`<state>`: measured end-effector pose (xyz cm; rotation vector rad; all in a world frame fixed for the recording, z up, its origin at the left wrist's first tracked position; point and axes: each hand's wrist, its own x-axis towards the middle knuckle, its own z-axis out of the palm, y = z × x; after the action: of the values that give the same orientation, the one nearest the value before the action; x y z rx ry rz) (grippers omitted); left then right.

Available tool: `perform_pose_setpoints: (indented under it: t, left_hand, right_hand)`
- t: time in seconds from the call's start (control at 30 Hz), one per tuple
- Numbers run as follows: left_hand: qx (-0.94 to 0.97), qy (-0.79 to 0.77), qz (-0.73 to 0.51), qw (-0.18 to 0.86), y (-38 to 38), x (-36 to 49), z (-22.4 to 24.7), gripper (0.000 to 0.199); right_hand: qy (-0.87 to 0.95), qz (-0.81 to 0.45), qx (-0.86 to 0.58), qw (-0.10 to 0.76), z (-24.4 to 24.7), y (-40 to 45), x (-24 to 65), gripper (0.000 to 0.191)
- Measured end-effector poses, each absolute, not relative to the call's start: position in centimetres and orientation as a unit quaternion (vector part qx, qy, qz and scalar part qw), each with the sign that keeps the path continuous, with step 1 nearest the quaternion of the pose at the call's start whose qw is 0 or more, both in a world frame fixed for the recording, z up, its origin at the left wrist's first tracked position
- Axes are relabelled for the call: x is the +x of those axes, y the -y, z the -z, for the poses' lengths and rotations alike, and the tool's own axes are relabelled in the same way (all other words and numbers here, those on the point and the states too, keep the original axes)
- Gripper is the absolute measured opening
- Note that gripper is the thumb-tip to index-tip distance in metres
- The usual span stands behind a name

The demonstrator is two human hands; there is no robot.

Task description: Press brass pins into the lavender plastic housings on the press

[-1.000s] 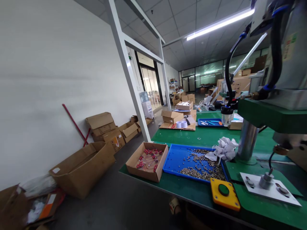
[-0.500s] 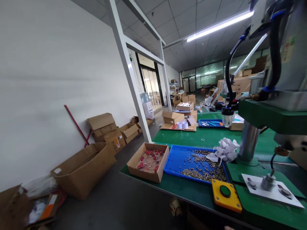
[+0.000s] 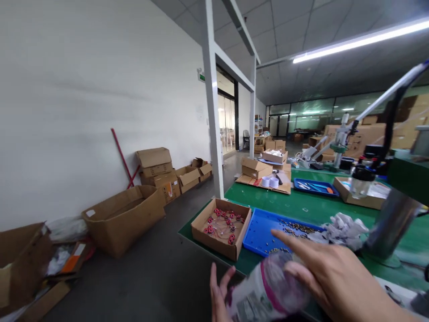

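Observation:
A clear plastic bottle [image 3: 268, 288] with a pink band and a printed label lies tilted between my hands at the bottom of the view, blurred by motion. My right hand [image 3: 331, 277] holds its right end, thumb against it and index finger stretched out over the blue tray [image 3: 261, 230]. Around the bottle's lower left end are the fingers of my left hand [image 3: 219, 297]; its palm is out of sight. Small metal pieces [image 3: 298, 228] lie in the tray, partly hidden by my right hand. Left of it, a cardboard box [image 3: 217, 243] contains red parts with thin wires.
Crumpled white paper [image 3: 345, 230] lies by the metal column [image 3: 387, 223] of a machine at right. Farther back are a small blue tray [image 3: 315, 187], white rolls [image 3: 270, 182] and open boxes. A large carton [image 3: 124, 223] stands on the floor at left.
The view has swung left. Both hands and the bottle have come into view at the bottom, where only a fingertip showed. The yellow button box is no longer visible.

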<state>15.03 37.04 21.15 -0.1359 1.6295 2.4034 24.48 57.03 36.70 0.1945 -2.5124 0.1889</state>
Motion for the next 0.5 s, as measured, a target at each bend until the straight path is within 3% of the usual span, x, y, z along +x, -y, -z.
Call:
perform_pose_setpoints:
  t: [0.13,0.27,0.4,0.5]
  left_hand:
    - [0.085,-0.570,-0.817,-0.024,-38.4,9.9,-26.6,0.066]
    - [0.214,-0.744,-0.598,-0.208,-38.2,4.3,-27.5,0.053]
    - [0.270,-0.867,-0.340,-0.244,-38.3,1.4,-24.2,0.039]
    - [0.296,-0.863,-0.259,-0.316,-38.6,0.9,-22.3,0.037]
  right_hand:
    - [0.939,-0.083,0.011,0.333,-43.3,-57.1,18.6,0.050]
    - [0.929,-0.005,-0.103,0.355,-47.6,-58.2,11.7,0.054]
    - [0.929,0.056,-0.180,0.318,-47.3,-59.6,4.4,0.056]
    - [0.940,0.048,-0.194,0.276,-45.0,-60.2,-0.8,0.054]
